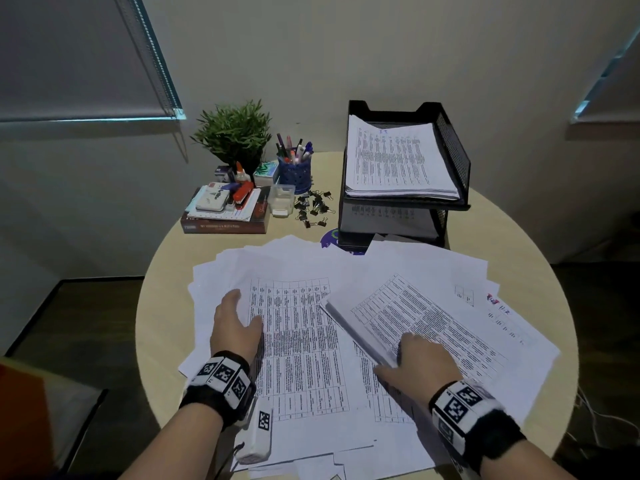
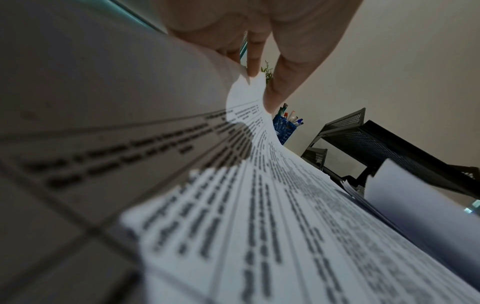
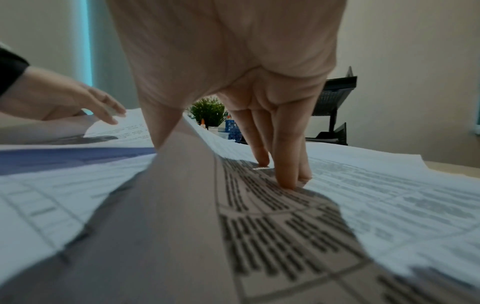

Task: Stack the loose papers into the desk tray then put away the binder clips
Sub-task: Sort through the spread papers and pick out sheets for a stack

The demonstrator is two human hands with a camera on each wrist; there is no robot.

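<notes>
Loose printed papers (image 1: 349, 265) lie fanned over the round table. My left hand (image 1: 242, 311) pinches the left edge of one printed sheet (image 1: 298, 341); in the left wrist view the thumb and fingers (image 2: 259, 82) hold that edge curled up off the pile. My right hand (image 1: 398, 353) grips the near corner of a small stack of sheets (image 1: 426, 320), thumb under the lifted edge and fingers (image 3: 285, 181) pressing on top. The black mesh desk tray (image 1: 453, 150) stands at the back right with a paper pile (image 1: 394, 161) in its top tier. Binder clips (image 1: 313, 207) lie scattered left of the tray.
A small clear box (image 1: 281, 199) stands beside the clips. Behind it are a blue pen cup (image 1: 294, 171), a potted plant (image 1: 233, 133) and a pile of books with a stapler (image 1: 225, 213). The table edge (image 1: 145, 306) curves close by my left hand.
</notes>
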